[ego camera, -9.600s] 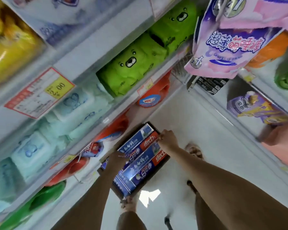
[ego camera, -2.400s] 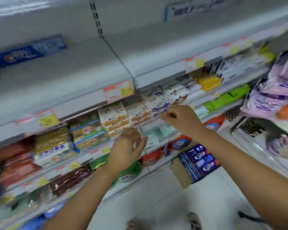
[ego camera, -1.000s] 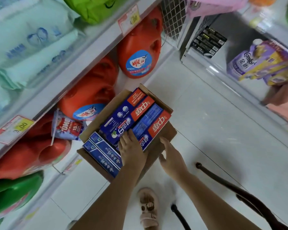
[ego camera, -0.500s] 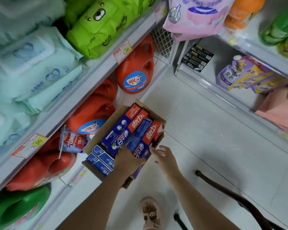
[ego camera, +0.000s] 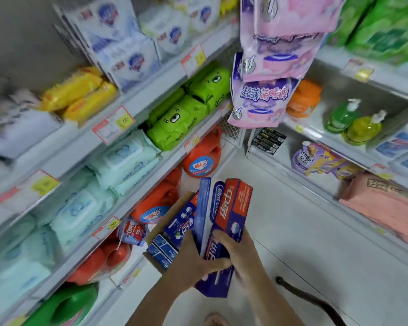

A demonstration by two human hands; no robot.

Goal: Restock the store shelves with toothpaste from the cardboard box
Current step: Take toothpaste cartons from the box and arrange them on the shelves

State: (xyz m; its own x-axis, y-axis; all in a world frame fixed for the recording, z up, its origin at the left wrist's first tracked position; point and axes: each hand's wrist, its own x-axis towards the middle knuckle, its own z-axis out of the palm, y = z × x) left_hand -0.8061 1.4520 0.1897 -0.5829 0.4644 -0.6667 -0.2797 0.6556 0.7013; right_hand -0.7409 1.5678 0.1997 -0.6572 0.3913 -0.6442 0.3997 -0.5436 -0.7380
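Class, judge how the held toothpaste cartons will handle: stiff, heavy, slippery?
Probably stiff: the cartons keep straight edges, gripped only low down. Likely light: the left hand and right hand hold several. Glossy faces may slip; they fan apart.

The cardboard box (ego camera: 169, 214) sits on the pale tiled floor (ego camera: 292, 231) just beside the left shelves (ego camera: 137, 200), whose bottom level holds orange detergent jugs (ego camera: 201, 158), the next pale green wipe packs (ego camera: 125, 161), the one above bright green packs (ego camera: 174, 121), then yellow packs (ego camera: 80, 95) higher up.
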